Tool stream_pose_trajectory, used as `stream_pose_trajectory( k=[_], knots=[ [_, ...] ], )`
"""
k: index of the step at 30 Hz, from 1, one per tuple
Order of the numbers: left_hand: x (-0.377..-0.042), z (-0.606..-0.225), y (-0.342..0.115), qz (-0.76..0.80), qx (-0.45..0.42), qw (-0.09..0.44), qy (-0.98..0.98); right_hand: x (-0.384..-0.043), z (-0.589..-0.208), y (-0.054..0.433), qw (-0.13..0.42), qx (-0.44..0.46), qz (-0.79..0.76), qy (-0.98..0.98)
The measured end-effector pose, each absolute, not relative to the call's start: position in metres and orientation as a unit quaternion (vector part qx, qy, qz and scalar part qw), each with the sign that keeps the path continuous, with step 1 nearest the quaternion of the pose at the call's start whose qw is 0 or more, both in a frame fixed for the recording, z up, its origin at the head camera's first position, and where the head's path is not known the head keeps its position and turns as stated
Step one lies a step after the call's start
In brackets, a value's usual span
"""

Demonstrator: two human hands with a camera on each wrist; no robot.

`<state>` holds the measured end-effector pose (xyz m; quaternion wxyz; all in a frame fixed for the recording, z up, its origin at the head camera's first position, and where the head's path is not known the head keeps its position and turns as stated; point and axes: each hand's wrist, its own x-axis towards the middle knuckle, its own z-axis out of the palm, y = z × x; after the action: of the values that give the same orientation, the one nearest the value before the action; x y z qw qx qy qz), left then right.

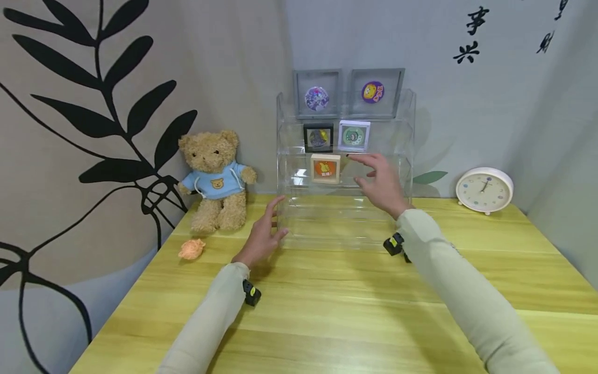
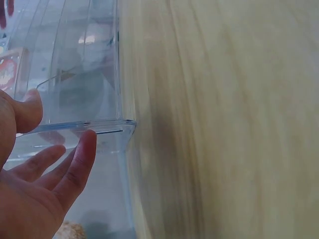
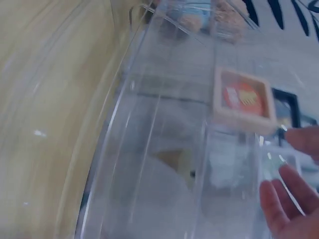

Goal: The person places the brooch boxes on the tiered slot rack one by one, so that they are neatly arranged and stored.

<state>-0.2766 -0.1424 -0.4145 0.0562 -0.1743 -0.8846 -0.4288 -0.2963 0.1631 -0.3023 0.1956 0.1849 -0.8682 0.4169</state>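
Observation:
A clear tiered acrylic stand (image 1: 343,213) holds small framed round badges. My left hand (image 1: 262,238) is at its left side, thumb and spread fingers on either side of the side panel (image 2: 75,125) in the left wrist view. On a middle step sits a beige frame with an orange badge (image 1: 325,169). My right hand (image 1: 380,182) is just right of that frame, thumb and fingers apart with nothing between them. Above the frame, a black frame (image 1: 318,137) and a white frame with a green badge (image 1: 354,136) stand side by side.
Two larger grey frames (image 1: 317,94) stand on the top tier. At left, a teddy bear (image 1: 215,179) in blue sits by an orange lump-like ornament (image 1: 191,249). A round white clock (image 1: 485,190) stands at right on the wooden table (image 1: 327,322), against a patterned backdrop.

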Motion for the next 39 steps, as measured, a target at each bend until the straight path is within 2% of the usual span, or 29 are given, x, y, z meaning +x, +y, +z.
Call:
stream_pose_trajectory(
  k=[8,14,22,24,31,39],
  knots=[
    [-0.278,-0.414,-0.141,-0.432,-0.168,0.054,-0.885,-0.248,-0.314,0.229,0.195,0.182,0.376,-0.888],
    [-0.279,-0.414,-0.141,-0.436,-0.171,0.053,-0.882,-0.23,-0.337,0.27,0.185,0.184,0.333,-0.906],
    [-0.278,-0.416,-0.14,-0.434,-0.172,0.059,-0.882,-0.232,-0.373,0.308,0.034,0.155,0.265,-0.951],
    [-0.278,-0.416,-0.139,-0.435,-0.173,0.059,-0.882,-0.235,-0.382,0.314,0.012,0.156,0.257,-0.954],
    [-0.278,-0.419,-0.138,-0.43,-0.168,0.054,-0.885,-0.243,-0.404,0.325,-0.006,0.17,0.258,-0.951],
    [-0.277,-0.417,-0.141,-0.429,-0.164,0.052,-0.887,-0.246,-0.412,0.324,-0.006,0.192,0.261,-0.946]
  ],
)
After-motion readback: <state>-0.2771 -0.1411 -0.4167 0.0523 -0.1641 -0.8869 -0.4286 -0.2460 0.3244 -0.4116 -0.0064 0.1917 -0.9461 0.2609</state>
